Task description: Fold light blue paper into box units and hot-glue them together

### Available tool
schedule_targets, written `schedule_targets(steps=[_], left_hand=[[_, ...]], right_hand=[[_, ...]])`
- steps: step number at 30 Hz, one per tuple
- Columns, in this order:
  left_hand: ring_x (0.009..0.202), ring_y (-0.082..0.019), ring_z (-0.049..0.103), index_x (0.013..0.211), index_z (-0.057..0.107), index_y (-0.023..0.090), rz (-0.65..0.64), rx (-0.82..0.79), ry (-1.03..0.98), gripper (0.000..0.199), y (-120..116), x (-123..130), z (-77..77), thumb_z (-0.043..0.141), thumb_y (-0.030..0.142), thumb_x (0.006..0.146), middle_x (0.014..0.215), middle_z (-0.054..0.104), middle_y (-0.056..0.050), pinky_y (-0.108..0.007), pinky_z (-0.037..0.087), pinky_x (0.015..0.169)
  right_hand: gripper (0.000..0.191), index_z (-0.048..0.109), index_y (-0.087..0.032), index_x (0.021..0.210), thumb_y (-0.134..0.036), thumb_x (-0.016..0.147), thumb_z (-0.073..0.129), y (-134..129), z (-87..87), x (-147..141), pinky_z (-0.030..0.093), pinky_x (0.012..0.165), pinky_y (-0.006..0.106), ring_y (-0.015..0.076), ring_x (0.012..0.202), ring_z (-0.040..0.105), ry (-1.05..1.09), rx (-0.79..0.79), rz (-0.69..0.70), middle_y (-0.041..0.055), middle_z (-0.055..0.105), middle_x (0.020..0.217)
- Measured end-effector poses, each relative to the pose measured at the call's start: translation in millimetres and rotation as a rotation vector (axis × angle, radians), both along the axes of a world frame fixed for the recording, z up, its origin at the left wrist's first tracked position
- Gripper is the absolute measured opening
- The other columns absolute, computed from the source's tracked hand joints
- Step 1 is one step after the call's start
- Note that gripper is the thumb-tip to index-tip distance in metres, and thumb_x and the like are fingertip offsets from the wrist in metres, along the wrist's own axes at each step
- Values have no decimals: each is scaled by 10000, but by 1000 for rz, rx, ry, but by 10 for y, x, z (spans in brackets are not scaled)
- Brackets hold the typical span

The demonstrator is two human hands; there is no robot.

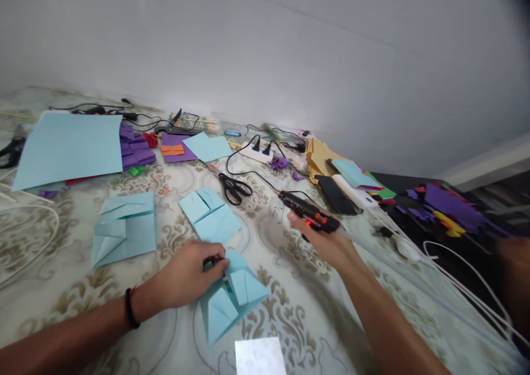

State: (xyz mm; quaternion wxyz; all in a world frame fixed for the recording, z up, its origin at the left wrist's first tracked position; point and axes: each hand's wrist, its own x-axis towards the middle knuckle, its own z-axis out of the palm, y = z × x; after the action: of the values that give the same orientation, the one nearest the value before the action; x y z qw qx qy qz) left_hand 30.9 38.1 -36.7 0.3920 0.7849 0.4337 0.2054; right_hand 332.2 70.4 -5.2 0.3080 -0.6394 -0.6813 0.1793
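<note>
On the flowery surface (285,331), nearest folded light-blue paper (247,286) | left grip (188,273): pinching that paper | right grip (321,243): around a glue gun (308,211) | best: hold paper still, fingers off the nozzle (282,194), likely hot

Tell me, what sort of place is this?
Probably a paper-craft workspace: folded blue paper lies at the left hand, the right hand holds what looks like a glue gun, and scissors lie nearby.
</note>
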Motion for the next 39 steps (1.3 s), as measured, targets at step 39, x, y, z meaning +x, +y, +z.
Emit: schedule_targets(steps=[39], left_hand=[[641,-82,558,1065,694,219,59,-77,-122,158,22,-32,2,654,177,918,760,681,64,-205,418,592]], right_hand=[[264,483,-211,676,-165,858,668,-339,-241,-421,311,551,279,133,586,448,217,-94,601,-29,457,650]])
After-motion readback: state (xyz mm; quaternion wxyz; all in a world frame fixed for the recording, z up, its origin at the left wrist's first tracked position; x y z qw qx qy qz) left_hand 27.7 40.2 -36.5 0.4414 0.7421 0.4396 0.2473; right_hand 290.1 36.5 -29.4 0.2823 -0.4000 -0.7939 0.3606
